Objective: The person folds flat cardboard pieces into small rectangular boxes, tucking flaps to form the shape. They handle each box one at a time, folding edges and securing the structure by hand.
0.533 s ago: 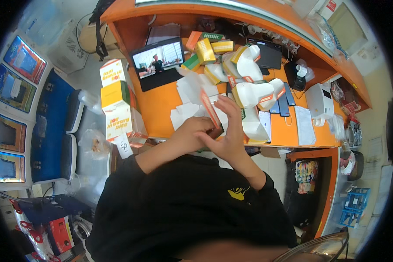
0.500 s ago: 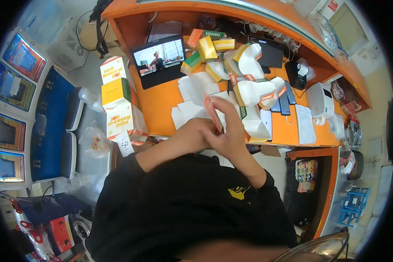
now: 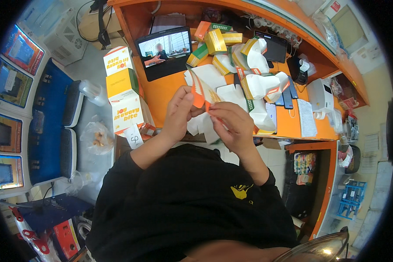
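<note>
While both hands meet at frame centre, left hand (image 3: 179, 114) and right hand (image 3: 232, 124) each pinch one flat orange-and-white carton blank (image 3: 201, 93), raised above the orange counter (image 3: 166, 89); folded cartons (image 3: 257, 85) upper right, tablet (image 3: 165, 50) upper centre.

Hands: two, left hand (image 3: 179, 114) and right hand (image 3: 233, 126)
Flat carton held: one (image 3: 201, 92)
Stacked boxes: three (image 3: 122, 94)
Tablets: two (image 3: 163, 51)
</note>
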Action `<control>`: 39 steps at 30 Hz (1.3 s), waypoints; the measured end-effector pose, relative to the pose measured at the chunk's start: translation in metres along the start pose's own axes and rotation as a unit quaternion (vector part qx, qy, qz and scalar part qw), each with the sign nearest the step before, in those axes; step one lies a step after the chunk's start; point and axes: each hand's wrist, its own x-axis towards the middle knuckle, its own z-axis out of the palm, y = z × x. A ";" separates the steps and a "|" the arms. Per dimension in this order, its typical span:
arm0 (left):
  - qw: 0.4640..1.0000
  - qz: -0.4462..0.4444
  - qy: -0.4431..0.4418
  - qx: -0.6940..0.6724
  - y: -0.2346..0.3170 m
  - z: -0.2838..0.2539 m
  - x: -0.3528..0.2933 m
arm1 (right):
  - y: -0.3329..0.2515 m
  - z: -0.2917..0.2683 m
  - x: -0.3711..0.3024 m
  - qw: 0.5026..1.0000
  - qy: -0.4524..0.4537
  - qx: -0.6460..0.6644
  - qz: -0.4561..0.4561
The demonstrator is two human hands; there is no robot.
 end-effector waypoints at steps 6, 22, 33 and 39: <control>0.956 0.122 -0.051 0.263 0.000 0.003 -0.006 | -0.003 0.009 -0.007 0.990 0.132 0.003 0.047; 0.991 0.026 -0.026 0.128 -0.013 0.002 -0.009 | -0.006 0.019 -0.004 0.987 0.113 0.083 0.078; 0.890 0.200 0.048 0.406 0.015 0.003 -0.002 | 0.019 -0.007 0.003 0.925 0.196 0.214 0.244; 0.901 0.128 0.099 0.403 0.025 -0.017 0.008 | 0.023 -0.016 0.011 0.953 0.147 0.126 0.234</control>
